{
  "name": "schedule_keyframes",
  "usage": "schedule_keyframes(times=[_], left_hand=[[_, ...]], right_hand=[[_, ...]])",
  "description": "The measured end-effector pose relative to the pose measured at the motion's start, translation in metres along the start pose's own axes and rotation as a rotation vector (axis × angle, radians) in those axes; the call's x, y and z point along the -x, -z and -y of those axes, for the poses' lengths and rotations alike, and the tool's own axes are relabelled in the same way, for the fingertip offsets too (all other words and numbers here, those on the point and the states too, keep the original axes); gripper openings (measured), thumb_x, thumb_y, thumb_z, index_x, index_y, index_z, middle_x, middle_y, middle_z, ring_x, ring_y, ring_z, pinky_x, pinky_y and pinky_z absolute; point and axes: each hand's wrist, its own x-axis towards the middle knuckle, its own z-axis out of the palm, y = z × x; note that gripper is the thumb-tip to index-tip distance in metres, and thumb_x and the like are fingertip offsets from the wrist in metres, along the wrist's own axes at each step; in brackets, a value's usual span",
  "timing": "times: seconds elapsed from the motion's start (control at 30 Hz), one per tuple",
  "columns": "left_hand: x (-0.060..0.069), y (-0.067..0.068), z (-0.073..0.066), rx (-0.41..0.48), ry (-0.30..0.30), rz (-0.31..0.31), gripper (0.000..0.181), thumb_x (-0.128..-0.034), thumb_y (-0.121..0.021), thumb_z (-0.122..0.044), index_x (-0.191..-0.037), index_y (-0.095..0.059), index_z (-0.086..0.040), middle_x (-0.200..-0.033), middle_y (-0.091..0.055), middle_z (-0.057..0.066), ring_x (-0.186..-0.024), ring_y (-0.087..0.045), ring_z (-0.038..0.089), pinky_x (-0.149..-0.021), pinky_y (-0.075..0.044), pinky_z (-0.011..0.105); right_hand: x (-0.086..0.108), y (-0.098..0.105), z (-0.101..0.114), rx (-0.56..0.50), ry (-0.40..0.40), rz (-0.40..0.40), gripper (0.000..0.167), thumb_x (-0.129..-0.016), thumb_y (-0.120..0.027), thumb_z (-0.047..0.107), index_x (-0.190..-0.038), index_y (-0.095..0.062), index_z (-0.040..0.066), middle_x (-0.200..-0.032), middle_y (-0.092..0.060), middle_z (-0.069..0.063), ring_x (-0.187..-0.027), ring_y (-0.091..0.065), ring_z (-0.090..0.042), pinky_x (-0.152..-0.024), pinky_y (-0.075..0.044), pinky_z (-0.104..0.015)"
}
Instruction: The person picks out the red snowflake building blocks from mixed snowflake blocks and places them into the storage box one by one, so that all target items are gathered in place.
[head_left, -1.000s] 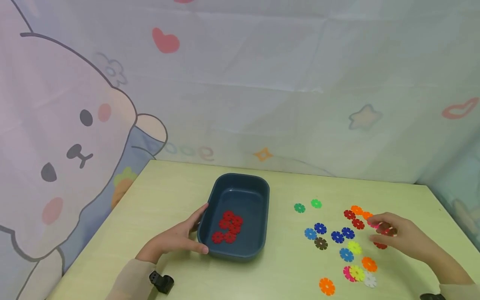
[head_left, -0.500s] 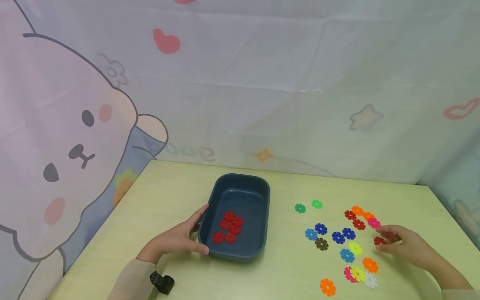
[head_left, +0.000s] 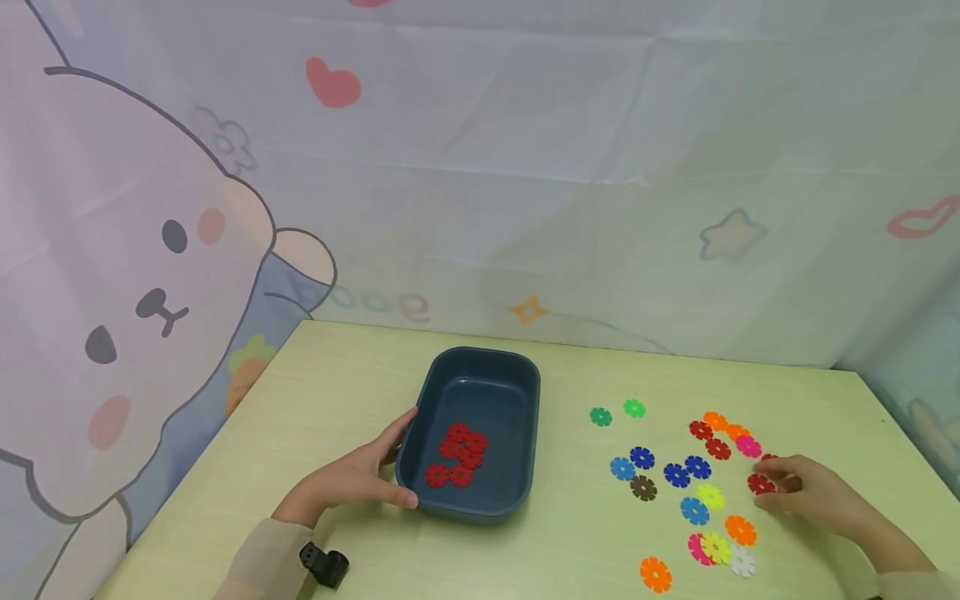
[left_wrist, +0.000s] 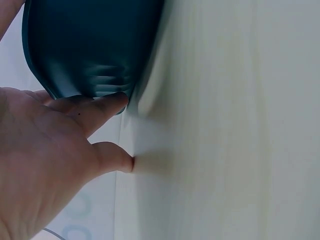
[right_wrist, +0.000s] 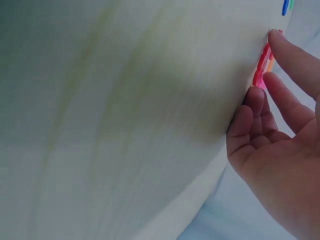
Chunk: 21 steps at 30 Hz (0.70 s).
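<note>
In the head view a dark blue rectangular bin (head_left: 491, 400) stands upright at mid-table, with several red flower-shaped plastic discs (head_left: 461, 476) inside. My left hand (head_left: 356, 479) touches its left side and near corner, fingers fairly straight; the left wrist view shows the hand (left_wrist: 45, 137) against the bin (left_wrist: 75, 45). At the right, my right hand (head_left: 813, 496) is low at the table, thumb and index finger apart on either side of a red flower disc (head_left: 761, 484). Another red disc (head_left: 769, 457) is partly hidden behind that index finger. Whether the fingertips touch the disc is unclear.
Loose flower discs lie between bin and right hand: blue (head_left: 677, 475), brown (head_left: 643, 487), green (head_left: 601, 417), yellow (head_left: 711, 497), orange (head_left: 741, 530), white (head_left: 742, 561), pink (head_left: 748, 446) and red (head_left: 717, 449). A printed curtain (head_left: 570, 208) hangs behind the table.
My right hand has moved slightly right and down from above the red discs to beside them, uncovering the pink disc and more red. The left hand and bin stay put.
</note>
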Motion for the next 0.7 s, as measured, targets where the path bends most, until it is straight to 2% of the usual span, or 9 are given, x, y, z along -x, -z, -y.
schedule_keyframes(times=[0.33,0.7], left_hand=[[-0.0003,0.0003,0.0006,0.004,-0.004,0.001,0.115,-0.0804,-0.08,-0.027,-0.156,0.006,-0.019,-0.16,-0.007,0.018,-0.142,-0.017,0.047,-0.111,-0.024,0.06],[-0.0001,-0.0005,0.0004,-0.004,-0.001,-0.001,0.114,-0.0808,-0.08,-0.026,-0.156,0.006,-0.02,-0.161,-0.007,0.017,-0.142,-0.018,0.046,-0.111,-0.024,0.06]], right_hand=[[-0.002,-0.0015,-0.0011,0.024,-0.006,-0.008,0.061,-0.08,-0.077,0.04,-0.115,-0.062,-0.008,-0.105,-0.061,-0.015,-0.091,-0.053,-0.025,-0.075,-0.049,-0.035],[-0.0014,-0.0028,-0.0017,-0.012,-0.004,-0.016,0.053,-0.079,-0.078,0.038,-0.107,-0.059,-0.003,-0.097,-0.061,-0.005,-0.088,-0.053,-0.021,-0.072,-0.047,-0.028]])
